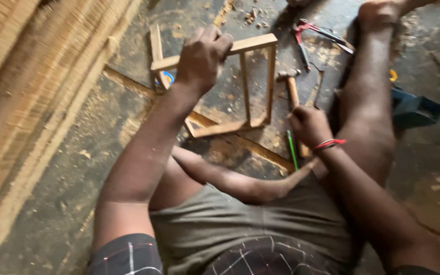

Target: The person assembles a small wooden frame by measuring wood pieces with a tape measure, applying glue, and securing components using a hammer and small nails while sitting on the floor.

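Wooden frame looks mostly assembled w/ rails joined; left hand clamps its top rail, right hand grips hammer just right of frame, nailing apparently unfinished.

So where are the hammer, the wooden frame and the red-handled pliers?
hammer (293, 91): head view, on its wooden handle above the right hand.
wooden frame (253, 44): head view, on its top rail.
red-handled pliers (301, 31): head view, near the pivot.

We see no packages, signs or screens here. The only label-like thing is a small round blue and white sticker on the lower left corner of the wooden frame; its print is too blurred to read.
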